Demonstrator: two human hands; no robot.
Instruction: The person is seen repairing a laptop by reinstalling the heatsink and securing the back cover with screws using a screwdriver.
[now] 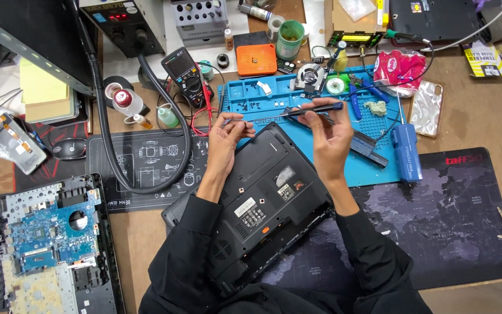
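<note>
A person in a long-sleeved black garment of soft, creased fabric, seen from above. Both sleeves are pushed back to mid-forearm, their bunched cuffs leaving the wrists bare. The left hand (229,132) and the right hand (327,135) are ungloved, with no ring, watch or bracelet showing. The dark cloth carries no visible print, stripe or button, and fills the lower frame.

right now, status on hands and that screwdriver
Left hand pinching the screwdriver tip, right hand gripping its shaft. Both over upturned black laptop. Nothing between.
</note>
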